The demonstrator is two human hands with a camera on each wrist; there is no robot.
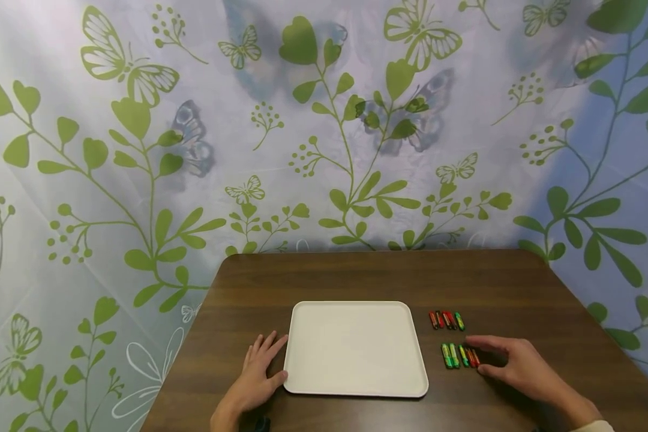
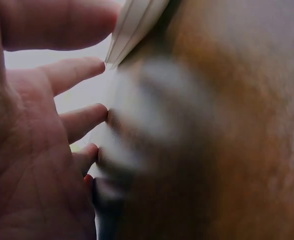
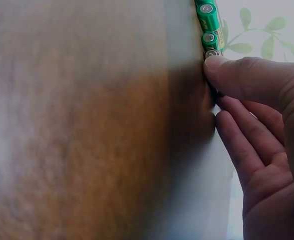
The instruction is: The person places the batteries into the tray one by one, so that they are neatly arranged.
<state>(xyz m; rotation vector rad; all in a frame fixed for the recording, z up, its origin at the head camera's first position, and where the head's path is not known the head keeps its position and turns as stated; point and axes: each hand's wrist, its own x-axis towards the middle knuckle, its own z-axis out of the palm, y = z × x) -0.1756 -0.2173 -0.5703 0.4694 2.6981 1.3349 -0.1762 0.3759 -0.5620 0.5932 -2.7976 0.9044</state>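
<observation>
While the brown table (image 1: 378, 277) carried a white tray (image 1: 356, 348), the left hand (image 1: 255, 375), fingers spread, touched the tray's left edge; the right hand (image 1: 524, 367), half curled, had its thumb against batteries (image 1: 447, 356), two rows off the tray's right edge, its grip unclear.

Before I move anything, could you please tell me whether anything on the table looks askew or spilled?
Nothing stands out: the cream tray lies flat on the table, with batteries in two rows beside it.
</observation>
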